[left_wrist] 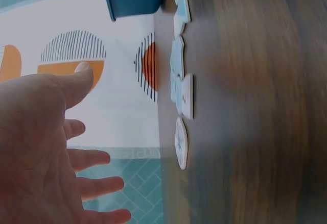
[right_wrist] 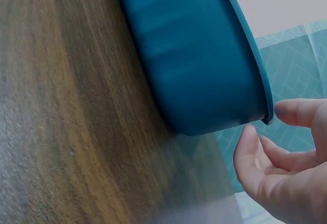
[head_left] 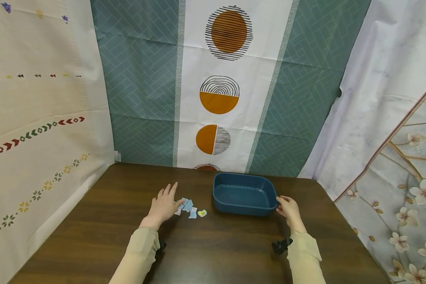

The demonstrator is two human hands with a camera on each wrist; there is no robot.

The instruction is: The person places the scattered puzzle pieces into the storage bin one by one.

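My left hand [head_left: 162,206] is spread with straight fingers over the table, beside a small cluster of flat pale-blue pieces [head_left: 187,206]. Its palm holds nothing in the left wrist view, where the pieces [left_wrist: 177,55] show thick white edges and lie in a row. A yellow-and-blue piece [head_left: 202,213] lies at the cluster's right end. At the right stands a deep blue rectangular tub [head_left: 243,210] with rounded corners, nothing in it. My right hand [head_left: 288,209] pinches the tub's near right rim; in the right wrist view its fingertips [right_wrist: 286,113] meet the lip.
The dark wood table [head_left: 213,248] runs back to a green and white patterned curtain [head_left: 142,79]. Cream cloth [head_left: 39,118] hangs at the left, floral cloth [head_left: 404,197] at the right. A black wrist strap device [head_left: 281,246] sits by the right cuff.
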